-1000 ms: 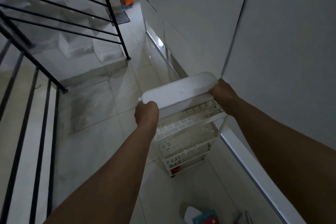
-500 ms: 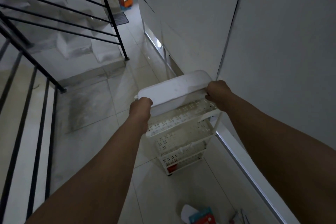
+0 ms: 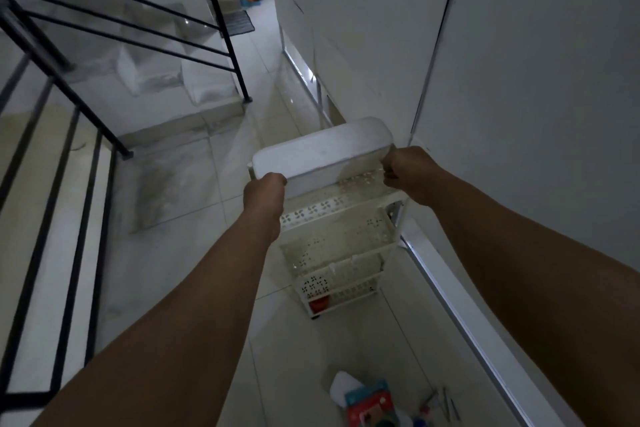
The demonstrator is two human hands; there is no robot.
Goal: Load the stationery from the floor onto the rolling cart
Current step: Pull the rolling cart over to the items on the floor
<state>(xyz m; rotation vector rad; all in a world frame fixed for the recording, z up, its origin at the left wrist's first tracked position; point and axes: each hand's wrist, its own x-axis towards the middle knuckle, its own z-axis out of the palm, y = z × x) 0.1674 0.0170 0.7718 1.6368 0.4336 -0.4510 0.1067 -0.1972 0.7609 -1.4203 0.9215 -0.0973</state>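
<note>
Head view: both hands' fingers (image 3: 277, 178) around rolling cart (image 3: 322, 156) top edge.

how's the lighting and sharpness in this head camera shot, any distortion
Head view: dim and underexposed, with pale glare on the floor tiles; wide-angle bending curves the railing and wall edges; forearms and floor stationery look soft, the cart fairly clear.

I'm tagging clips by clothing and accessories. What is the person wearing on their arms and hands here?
Nothing that shows. The left hand and the right hand are bare, with no gloves, and no rings visible on the fingers, though the light is dim. Both forearms are uncovered up to the frame's edge: no sleeves, cuffs, watch or wristband in view.
</note>
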